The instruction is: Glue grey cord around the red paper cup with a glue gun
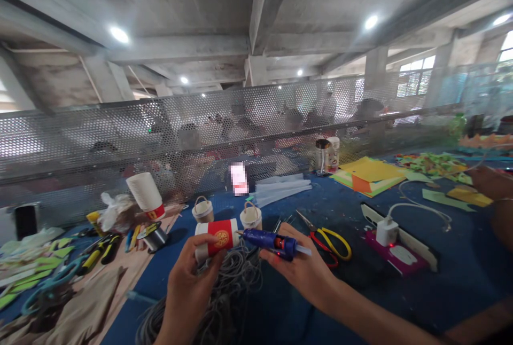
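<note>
My left hand (pixel 192 275) grips a red and white paper cup (pixel 226 232) with a gold emblem, tipped onto its side. In my right hand (pixel 300 267) is a blue hot glue gun (pixel 268 239), a clear glue stick poking out of its rear. Its nozzle meets or nearly meets the cup's right end; I cannot tell if they touch. Just behind stand two small white cups with looped handles, one handled cup (pixel 202 210) to the left and another handled cup (pixel 251 216) behind the nozzle. Grey cord (pixel 236 275) lies in a tangle beneath my hands.
Red-and-yellow-handled scissors (pixel 331 241) and a purple power strip (pixel 395 251) with a white plug lie at right. Coloured paper (pixel 368 171) and clear glue sticks (pixel 282 187) are farther back. Stacked cups (pixel 144 193), a wire spool (pixel 154 236) and cutters (pixel 100 251) sit left. A perforated metal screen (pixel 208 136) bounds the table.
</note>
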Action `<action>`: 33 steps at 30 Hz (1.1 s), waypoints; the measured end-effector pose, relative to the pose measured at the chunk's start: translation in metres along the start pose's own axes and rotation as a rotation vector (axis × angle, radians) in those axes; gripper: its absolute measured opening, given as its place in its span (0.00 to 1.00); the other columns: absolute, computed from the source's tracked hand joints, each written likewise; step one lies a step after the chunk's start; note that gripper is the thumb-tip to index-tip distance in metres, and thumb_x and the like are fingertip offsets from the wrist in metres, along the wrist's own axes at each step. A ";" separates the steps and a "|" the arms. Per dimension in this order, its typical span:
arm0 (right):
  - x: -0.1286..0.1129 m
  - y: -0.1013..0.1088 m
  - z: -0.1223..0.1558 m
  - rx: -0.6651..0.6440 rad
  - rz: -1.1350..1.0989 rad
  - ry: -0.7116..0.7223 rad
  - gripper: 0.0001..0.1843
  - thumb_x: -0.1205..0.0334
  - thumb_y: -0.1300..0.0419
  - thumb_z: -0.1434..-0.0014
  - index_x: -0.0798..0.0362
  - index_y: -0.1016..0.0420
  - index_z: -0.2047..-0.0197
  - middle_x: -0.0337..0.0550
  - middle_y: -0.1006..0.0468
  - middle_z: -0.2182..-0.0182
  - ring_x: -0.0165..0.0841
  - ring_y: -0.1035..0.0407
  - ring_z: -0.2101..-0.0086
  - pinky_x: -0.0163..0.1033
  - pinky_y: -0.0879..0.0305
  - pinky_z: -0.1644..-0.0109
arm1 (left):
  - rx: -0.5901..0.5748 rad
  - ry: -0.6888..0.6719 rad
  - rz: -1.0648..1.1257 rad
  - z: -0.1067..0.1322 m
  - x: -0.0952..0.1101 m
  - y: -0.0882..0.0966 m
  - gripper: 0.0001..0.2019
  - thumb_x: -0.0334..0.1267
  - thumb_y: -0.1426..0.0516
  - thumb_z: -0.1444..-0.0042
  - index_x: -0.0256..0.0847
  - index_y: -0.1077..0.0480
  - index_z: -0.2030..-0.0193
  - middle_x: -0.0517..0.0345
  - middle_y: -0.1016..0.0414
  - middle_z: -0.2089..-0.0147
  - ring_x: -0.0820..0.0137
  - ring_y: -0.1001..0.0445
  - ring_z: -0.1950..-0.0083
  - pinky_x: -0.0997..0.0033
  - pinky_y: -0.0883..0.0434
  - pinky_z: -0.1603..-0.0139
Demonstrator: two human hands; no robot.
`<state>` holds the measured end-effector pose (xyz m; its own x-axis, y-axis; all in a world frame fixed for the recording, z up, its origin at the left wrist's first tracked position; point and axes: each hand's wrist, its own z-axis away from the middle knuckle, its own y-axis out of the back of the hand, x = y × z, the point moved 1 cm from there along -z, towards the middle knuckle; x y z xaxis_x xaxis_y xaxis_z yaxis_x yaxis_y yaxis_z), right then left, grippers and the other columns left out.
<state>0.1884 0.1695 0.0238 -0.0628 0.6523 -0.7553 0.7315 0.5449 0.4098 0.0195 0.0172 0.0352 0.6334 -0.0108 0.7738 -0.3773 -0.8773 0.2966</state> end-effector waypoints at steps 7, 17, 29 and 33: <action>0.002 0.000 -0.001 0.017 0.029 -0.009 0.15 0.55 0.37 0.37 0.51 0.35 0.70 0.34 0.35 0.69 0.28 0.37 0.71 0.34 0.41 0.67 | -0.002 0.000 0.011 0.000 -0.003 -0.001 0.14 0.46 0.35 0.49 0.45 0.29 0.59 0.60 0.21 0.64 0.64 0.22 0.65 0.69 0.27 0.63; 0.002 0.001 -0.002 0.021 0.016 0.013 0.15 0.55 0.38 0.36 0.51 0.37 0.70 0.34 0.36 0.69 0.28 0.39 0.71 0.34 0.42 0.67 | 0.009 0.028 0.083 0.002 0.000 -0.003 0.12 0.42 0.34 0.50 0.45 0.29 0.60 0.61 0.20 0.64 0.65 0.22 0.64 0.70 0.28 0.61; 0.002 0.003 -0.003 0.032 -0.007 0.001 0.16 0.56 0.38 0.37 0.50 0.41 0.70 0.33 0.38 0.71 0.28 0.41 0.72 0.33 0.44 0.68 | -0.049 0.014 0.064 0.002 -0.005 -0.003 0.12 0.43 0.34 0.48 0.45 0.29 0.60 0.60 0.19 0.65 0.65 0.22 0.64 0.70 0.27 0.61; 0.003 0.003 -0.002 0.025 0.009 0.003 0.17 0.55 0.38 0.37 0.50 0.41 0.70 0.33 0.39 0.72 0.28 0.42 0.72 0.32 0.45 0.69 | -0.034 0.019 0.057 0.004 -0.003 -0.004 0.12 0.44 0.35 0.48 0.45 0.29 0.59 0.61 0.19 0.65 0.66 0.22 0.64 0.71 0.28 0.61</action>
<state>0.1892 0.1745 0.0236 -0.0583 0.6585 -0.7503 0.7489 0.5258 0.4033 0.0212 0.0189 0.0294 0.5973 -0.0511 0.8004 -0.4354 -0.8587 0.2702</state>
